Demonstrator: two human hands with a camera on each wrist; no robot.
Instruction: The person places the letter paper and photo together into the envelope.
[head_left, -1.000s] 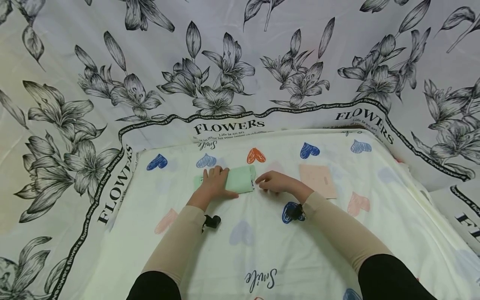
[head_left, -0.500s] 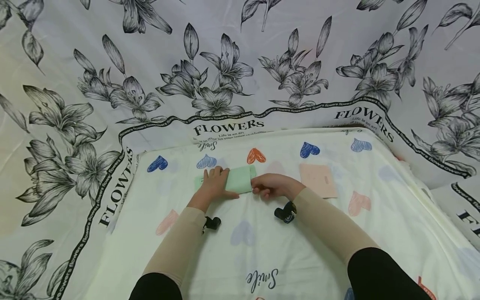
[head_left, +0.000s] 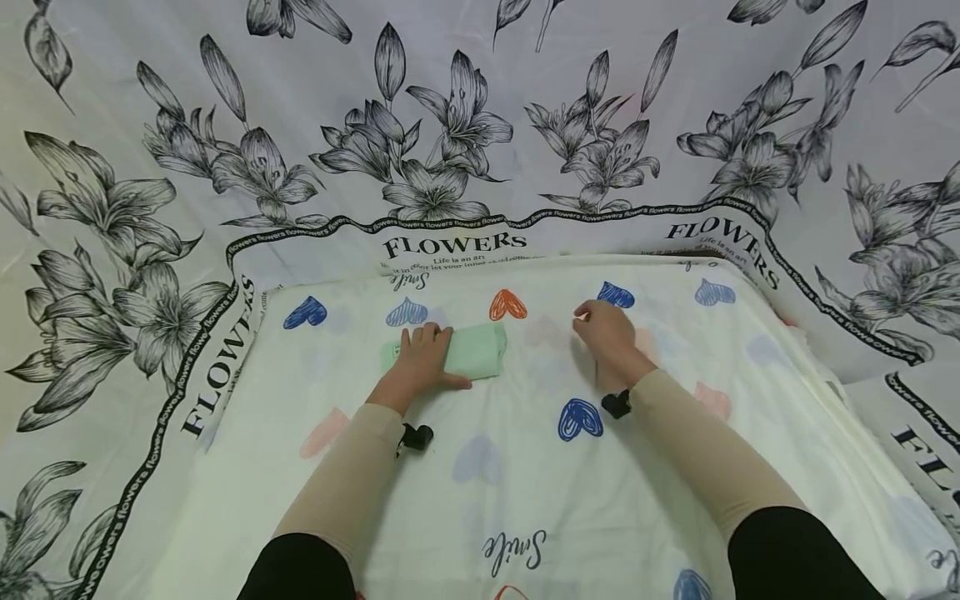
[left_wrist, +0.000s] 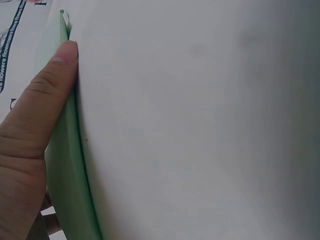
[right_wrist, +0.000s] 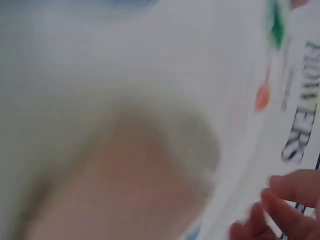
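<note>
A light green, flat, soft-looking packet (head_left: 476, 350) lies on the patterned cloth in the head view. My left hand (head_left: 422, 360) rests across its left part, fingers spread over the top and thumb along the near edge. The left wrist view shows that thumb (left_wrist: 55, 85) against the green edge. My right hand (head_left: 609, 335) hovers to the right, apart from the packet, with fingers loosely curled. No object shows between the right fingertips (right_wrist: 280, 192) in the right wrist view. Under the right hand, a flat pink piece (head_left: 645, 342) is mostly hidden.
A white cloth (head_left: 480, 508) printed with hearts and "Smile" covers the work surface. Behind it and at both sides hangs a white curtain (head_left: 585, 92) with black flower drawings. Small black cameras sit at both wrists.
My right hand reached the green packet's right end half a second ago, then moved away right, over the pink piece. The left hand stayed on the packet. The head view shifted slightly.
</note>
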